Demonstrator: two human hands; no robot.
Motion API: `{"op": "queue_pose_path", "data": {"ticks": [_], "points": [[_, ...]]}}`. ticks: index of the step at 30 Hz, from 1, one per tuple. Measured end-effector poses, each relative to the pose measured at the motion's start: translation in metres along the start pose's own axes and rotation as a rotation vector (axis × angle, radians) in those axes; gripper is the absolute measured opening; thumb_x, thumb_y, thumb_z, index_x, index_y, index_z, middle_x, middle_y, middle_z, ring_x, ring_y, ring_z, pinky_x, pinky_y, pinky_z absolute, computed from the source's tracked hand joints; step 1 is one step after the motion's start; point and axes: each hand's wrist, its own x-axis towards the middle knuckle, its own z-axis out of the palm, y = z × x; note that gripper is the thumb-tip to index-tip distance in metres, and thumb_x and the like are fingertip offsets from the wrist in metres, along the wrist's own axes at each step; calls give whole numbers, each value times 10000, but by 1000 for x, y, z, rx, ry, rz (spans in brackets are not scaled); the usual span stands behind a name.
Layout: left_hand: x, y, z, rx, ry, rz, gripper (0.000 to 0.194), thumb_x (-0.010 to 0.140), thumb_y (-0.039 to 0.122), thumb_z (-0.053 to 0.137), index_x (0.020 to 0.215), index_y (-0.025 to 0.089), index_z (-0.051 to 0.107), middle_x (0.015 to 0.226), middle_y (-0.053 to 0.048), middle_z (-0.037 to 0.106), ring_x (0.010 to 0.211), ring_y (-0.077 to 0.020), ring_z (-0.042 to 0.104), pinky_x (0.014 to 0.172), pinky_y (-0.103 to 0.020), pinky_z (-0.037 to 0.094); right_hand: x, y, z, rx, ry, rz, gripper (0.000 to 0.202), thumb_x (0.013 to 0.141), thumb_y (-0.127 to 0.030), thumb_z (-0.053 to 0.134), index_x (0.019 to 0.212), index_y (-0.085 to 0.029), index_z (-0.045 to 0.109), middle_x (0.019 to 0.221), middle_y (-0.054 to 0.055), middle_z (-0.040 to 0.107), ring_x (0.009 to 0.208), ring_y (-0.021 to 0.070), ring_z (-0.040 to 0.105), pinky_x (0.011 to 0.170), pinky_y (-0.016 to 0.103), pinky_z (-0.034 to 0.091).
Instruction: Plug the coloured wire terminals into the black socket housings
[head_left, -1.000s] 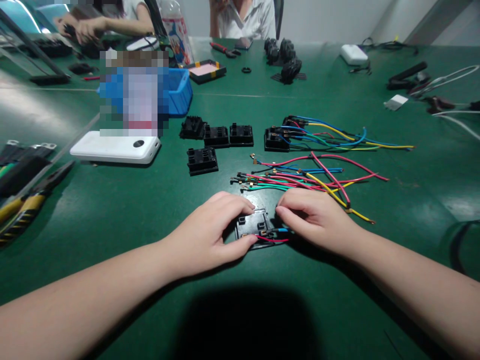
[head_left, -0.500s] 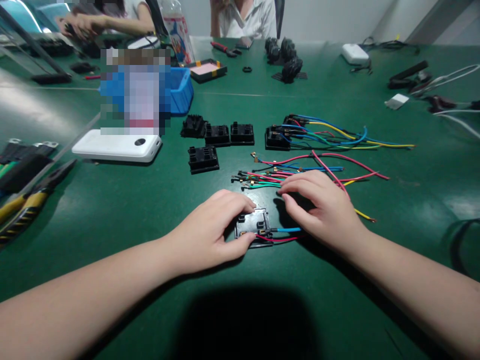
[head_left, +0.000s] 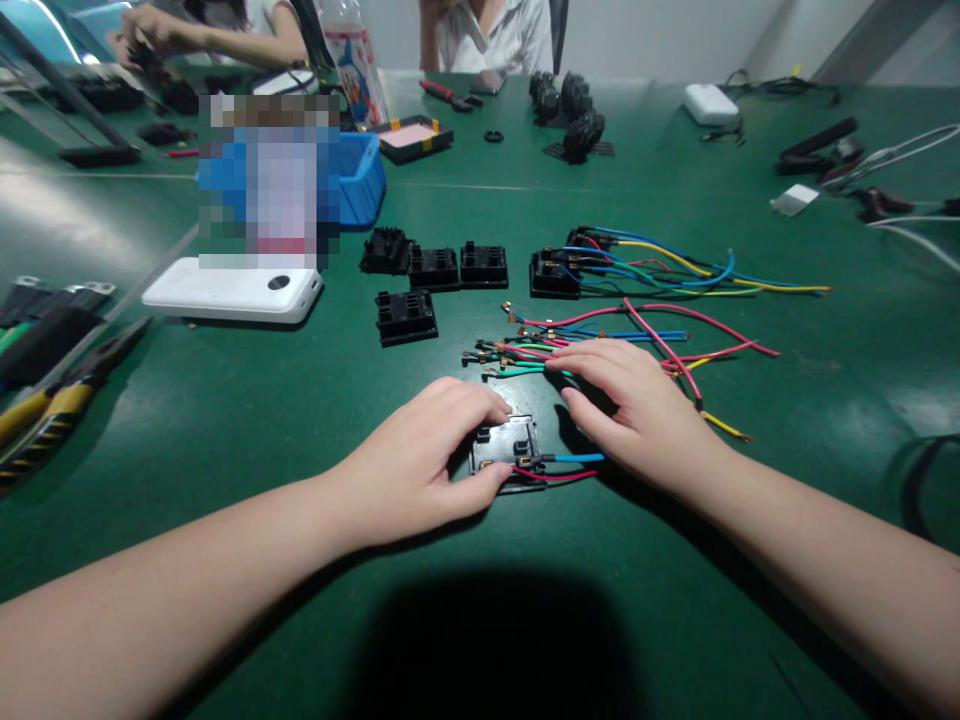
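My left hand (head_left: 442,460) grips a black plastic socket part (head_left: 510,440) by its left side, thumb at the near edge and fingers at the far edge. A blue wire (head_left: 574,458) and a red wire (head_left: 562,477) run from the part to the right, under my right hand (head_left: 630,400). That hand's fingers are apart and reach over the near side of a bundle of loose wires (head_left: 517,352) with metal terminals; nothing shows between thumb and fingers. Beyond the bundle lie wired black parts (head_left: 553,275). Several bare black parts (head_left: 484,265) sit farther left.
A white power bank (head_left: 232,290) and yellow-black pliers (head_left: 67,405) lie at left. Behind are a blue bin (head_left: 364,180), a bottle (head_left: 352,70) and a small tray (head_left: 412,137). Two people sit across the green table (head_left: 300,620). Cables and a white adapter (head_left: 795,200) are at right.
My right hand has moved slightly left, its fingertips now over the green and red wires of the bundle. My left hand and the part it holds have stayed in place.
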Motion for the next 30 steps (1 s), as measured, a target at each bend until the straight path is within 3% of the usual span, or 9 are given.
{"op": "queue_pose_path", "data": {"ticks": [7, 15, 30], "points": [[-1, -1, 0, -4, -2, 3, 261, 856, 286, 564, 1076, 146, 559, 1116, -83, 625, 1040, -231, 542, 937, -391, 436, 0, -2, -1, 3, 19, -3, 241, 891, -232, 513, 1059, -161, 671, 1125, 116, 686, 1089, 260, 595, 973, 455, 439], [1, -3, 1, -8, -2, 12, 272, 854, 282, 571, 1087, 141, 559, 1123, -73, 620, 1055, -219, 537, 951, -377, 430, -1, -5, -4, -44, 52, -124, 196, 898, -175, 506, 931, -140, 695, 942, 111, 689, 910, 240, 609, 835, 429, 485], [0, -2, 1, 5, 9, 11, 266, 856, 290, 574, 1081, 148, 561, 1114, -69, 628, 1042, -219, 542, 938, -375, 437, -4, 0, 1, -74, 5, -47, 231, 904, -225, 482, 997, -156, 681, 1225, 137, 644, 1182, 278, 554, 1023, 492, 407]]}}
